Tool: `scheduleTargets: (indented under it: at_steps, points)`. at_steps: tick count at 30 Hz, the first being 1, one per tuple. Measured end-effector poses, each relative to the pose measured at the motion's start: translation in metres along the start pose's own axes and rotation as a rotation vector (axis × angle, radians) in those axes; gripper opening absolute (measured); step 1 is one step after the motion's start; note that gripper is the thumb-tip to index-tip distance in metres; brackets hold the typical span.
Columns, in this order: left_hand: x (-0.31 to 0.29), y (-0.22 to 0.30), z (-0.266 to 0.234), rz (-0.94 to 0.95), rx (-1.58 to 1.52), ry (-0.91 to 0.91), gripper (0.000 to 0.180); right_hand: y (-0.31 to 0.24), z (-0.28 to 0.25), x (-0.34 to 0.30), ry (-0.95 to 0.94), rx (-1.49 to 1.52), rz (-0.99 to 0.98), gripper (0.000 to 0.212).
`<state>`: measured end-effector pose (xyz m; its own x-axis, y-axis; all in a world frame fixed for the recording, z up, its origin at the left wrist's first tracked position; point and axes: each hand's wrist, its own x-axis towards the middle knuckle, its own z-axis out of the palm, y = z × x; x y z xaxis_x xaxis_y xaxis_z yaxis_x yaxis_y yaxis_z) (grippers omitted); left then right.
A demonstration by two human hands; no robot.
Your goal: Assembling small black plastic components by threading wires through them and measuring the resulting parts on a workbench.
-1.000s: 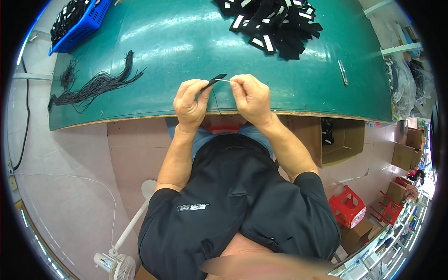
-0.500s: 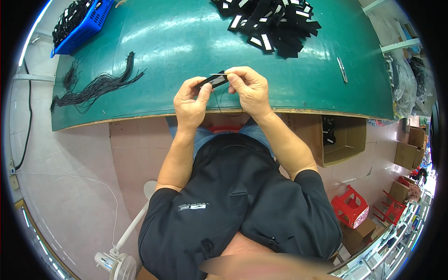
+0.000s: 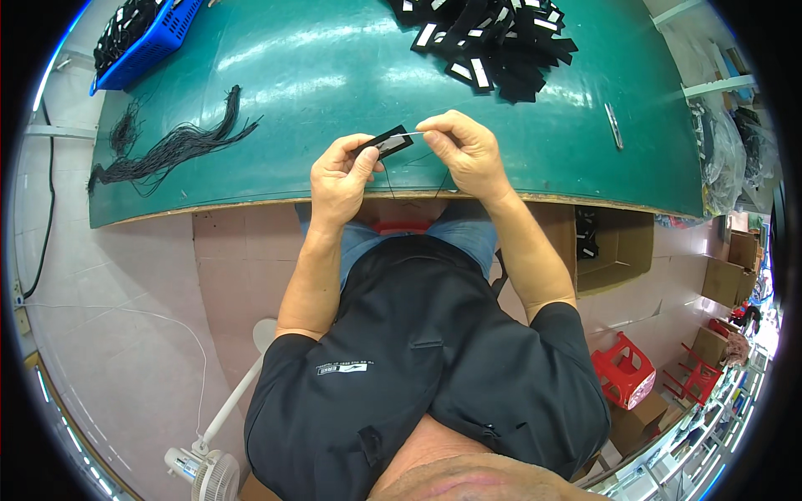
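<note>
My left hand [image 3: 340,179] pinches a small black rectangular tag [image 3: 404,144] with a white label on its face, held just above the near edge of the green table [image 3: 292,108]. My right hand [image 3: 472,159] is closed on a thin, needle-like metal tool [image 3: 413,133]. Its far end reaches the upper edge of the tag; whether it passes through a hole there is too small to tell. Thin black cord [image 3: 390,179] hangs from beside the tag, and another strand dangles near my right fingers.
Similar black tags [image 3: 510,50] lie heaped at the far middle. A bundle of black cords [image 3: 167,156] rests on the left, near a blue basket [image 3: 167,37]. To the right lies a slim metallic tool [image 3: 614,125]. Below the table edge stands an open cardboard box [image 3: 631,259].
My right hand has drawn a little to the right, away from the tag, and more of the needle-like tool shows. My left hand stays nearly in place with the tag.
</note>
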<state>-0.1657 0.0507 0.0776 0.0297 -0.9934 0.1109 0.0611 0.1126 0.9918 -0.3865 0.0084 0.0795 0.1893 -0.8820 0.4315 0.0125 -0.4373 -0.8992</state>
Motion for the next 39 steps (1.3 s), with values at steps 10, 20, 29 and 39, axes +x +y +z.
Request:
scheduleTargets:
  at_steps: [10,20,29,39]
  points:
    - [0.0,0.016,-0.003,0.087,0.122,-0.033,0.021,-0.032,-0.008,0.018,-0.233,-0.211,0.018,0.006]
    - [-0.002,0.022,-0.003,0.101,0.193,-0.074,0.02,-0.037,-0.009,0.031,-0.294,-0.29,-0.043,0.007]
    - [-0.002,0.022,-0.002,0.115,0.291,-0.107,0.017,-0.041,-0.013,0.04,-0.419,-0.386,-0.01,0.007]
    - [-0.001,0.023,-0.001,0.133,0.358,-0.122,0.017,-0.033,-0.004,0.048,-0.427,-0.397,-0.062,0.01]
